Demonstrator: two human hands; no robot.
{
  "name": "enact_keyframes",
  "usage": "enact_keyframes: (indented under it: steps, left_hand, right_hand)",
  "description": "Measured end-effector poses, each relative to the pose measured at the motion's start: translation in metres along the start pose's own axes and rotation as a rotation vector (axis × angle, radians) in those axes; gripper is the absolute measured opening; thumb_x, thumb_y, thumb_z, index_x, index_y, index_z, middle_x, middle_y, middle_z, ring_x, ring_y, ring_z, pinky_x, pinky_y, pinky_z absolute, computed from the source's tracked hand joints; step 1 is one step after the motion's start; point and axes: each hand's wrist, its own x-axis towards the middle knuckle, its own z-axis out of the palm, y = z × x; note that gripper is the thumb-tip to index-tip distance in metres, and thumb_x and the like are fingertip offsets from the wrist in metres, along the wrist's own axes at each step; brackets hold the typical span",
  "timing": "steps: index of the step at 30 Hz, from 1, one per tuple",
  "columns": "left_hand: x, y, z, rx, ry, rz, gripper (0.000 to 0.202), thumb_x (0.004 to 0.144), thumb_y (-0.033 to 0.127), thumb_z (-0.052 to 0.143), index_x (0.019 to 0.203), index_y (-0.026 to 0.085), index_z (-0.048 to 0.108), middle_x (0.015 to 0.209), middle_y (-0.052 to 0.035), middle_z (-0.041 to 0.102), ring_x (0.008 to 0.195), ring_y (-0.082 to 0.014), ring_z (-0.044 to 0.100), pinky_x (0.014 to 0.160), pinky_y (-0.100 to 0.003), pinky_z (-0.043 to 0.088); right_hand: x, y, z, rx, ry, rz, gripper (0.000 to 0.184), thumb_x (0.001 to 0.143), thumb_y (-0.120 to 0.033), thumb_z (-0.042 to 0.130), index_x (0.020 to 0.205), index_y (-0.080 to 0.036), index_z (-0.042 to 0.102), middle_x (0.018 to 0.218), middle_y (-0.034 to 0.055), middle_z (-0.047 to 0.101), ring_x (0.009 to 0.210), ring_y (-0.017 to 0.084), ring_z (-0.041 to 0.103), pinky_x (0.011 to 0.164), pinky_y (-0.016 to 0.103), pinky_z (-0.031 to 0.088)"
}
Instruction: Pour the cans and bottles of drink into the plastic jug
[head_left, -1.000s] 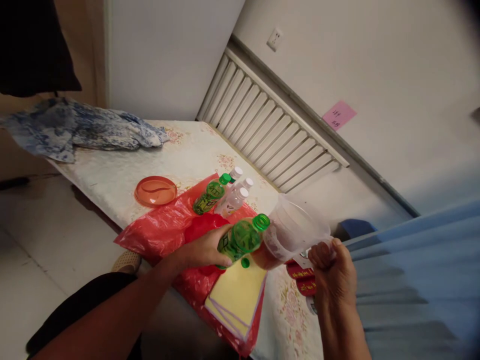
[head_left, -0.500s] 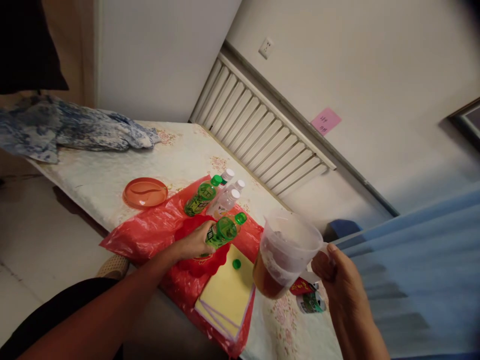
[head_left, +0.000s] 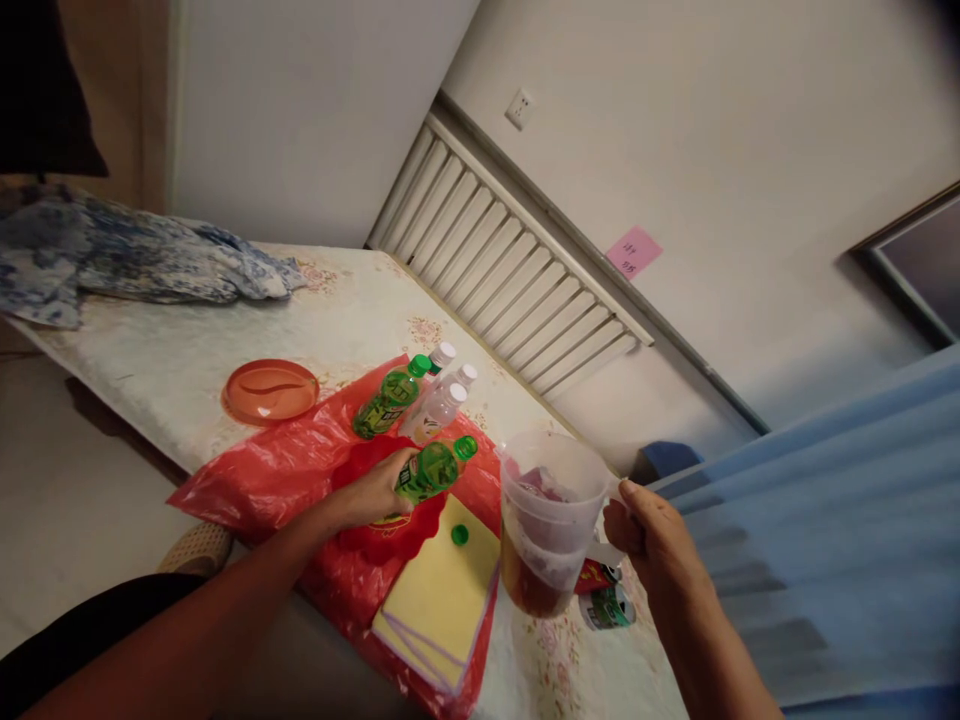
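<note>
My left hand (head_left: pixel 380 489) is wrapped round a green-labelled bottle (head_left: pixel 435 469), tilted over a red scalloped plate (head_left: pixel 424 537). The green ring at the bottle's neck looks uncapped, and a loose green cap (head_left: pixel 460 535) lies on a folded yellow cloth (head_left: pixel 442 590). My right hand (head_left: pixel 651 525) grips the handle of a clear plastic measuring jug (head_left: pixel 551 530), which stands nearly upright in the air. Brown liquid fills its lower part, with something reddish showing through the wall above. Another green bottle (head_left: pixel 390 398) stands behind the plate, beside several white-capped bottles (head_left: pixel 436 410).
A red plastic bag (head_left: pixel 277 470) is spread beneath these things on the flowered tablecloth (head_left: pixel 165 350). An orange lid-like dish (head_left: pixel 271 390) sits left. Cans (head_left: pixel 607 606) lie right of the jug. Patterned cloth (head_left: pixel 172 255), a radiator (head_left: pixel 510 260) and a blue curtain (head_left: pixel 825 540) surround the table.
The jug has gone from tilted to nearly upright in my right hand. My left hand still holds the green bottle. The whole view has shifted slightly.
</note>
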Motion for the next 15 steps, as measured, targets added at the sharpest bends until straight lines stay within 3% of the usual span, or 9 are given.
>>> enact_keyframes:
  steps: [9, 15]
  left_hand:
    - [0.001, 0.004, 0.0, -0.024, -0.034, 0.002, 0.063, 0.058, 0.014, 0.06, 0.12, 0.018, 0.046, 0.107, -0.004, 0.064, 0.098, -0.0244, 0.061, 0.081, -0.032, 0.048]
    - [0.002, 0.003, 0.001, -0.005, -0.046, -0.021, 0.063, 0.058, 0.015, 0.057, 0.12, 0.02, 0.045, 0.104, -0.0024, 0.063, 0.095, -0.0239, 0.062, 0.077, -0.031, 0.048]
  right_hand:
    - [0.013, -0.009, 0.004, -0.04, -0.022, 0.014, 0.059, 0.068, -0.061, 0.074, 0.046, -0.022, 0.037, 0.038, -0.0088, 0.028, 0.037, 0.005, 0.019, 0.039, 0.023, 0.013]
    - [0.022, -0.011, 0.003, -0.129, -0.104, 0.003, 0.058, 0.074, -0.062, 0.07, 0.047, -0.022, 0.038, 0.04, -0.0082, 0.029, 0.039, 0.005, 0.02, 0.039, 0.023, 0.016]
